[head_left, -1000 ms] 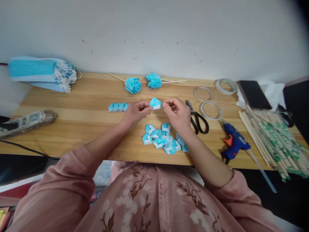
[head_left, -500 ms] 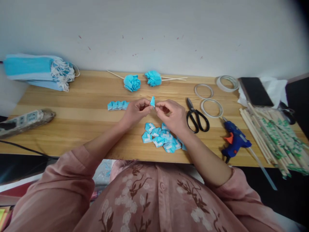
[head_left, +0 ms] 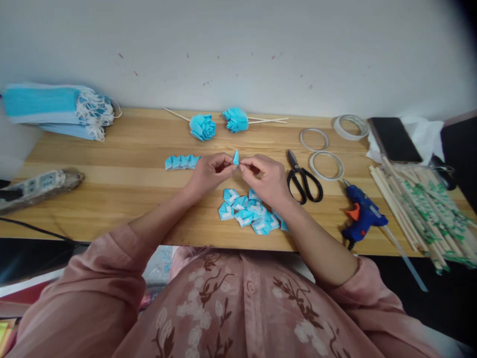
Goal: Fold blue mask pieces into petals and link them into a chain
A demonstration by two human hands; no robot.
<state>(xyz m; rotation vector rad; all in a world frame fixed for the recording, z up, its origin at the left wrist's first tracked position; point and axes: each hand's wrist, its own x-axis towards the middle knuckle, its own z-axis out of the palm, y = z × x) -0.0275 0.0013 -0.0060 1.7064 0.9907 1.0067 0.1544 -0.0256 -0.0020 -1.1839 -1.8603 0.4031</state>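
Observation:
A small blue folded petal piece (head_left: 236, 157), coming to a point at the top, is pinched between the fingertips of both hands above the table. My left hand (head_left: 210, 171) grips it from the left, and my right hand (head_left: 265, 178) from the right. Its lower end is hidden by the fingers. Beneath the right hand lies a pile of blue folded pieces (head_left: 244, 218) with white strips on them. A row of overlapping blue folded pieces (head_left: 181, 162) extends left from the left hand. Two blue flowers (head_left: 203, 127) on thin sticks lie farther back.
Right of my hands are black-handled scissors (head_left: 303, 181), tape rolls (head_left: 327, 165), a blue glue gun (head_left: 362, 214), wrapped sticks (head_left: 436, 214) and a phone (head_left: 395, 139). Blue face masks (head_left: 44, 104) sit at back left, above a power strip (head_left: 40, 186). A wall (head_left: 238, 44) rises behind the table.
The petal piece has turned slightly and looks narrower between the fingers. Both hands keep their pinch in nearly the same place; the view has shifted a little.

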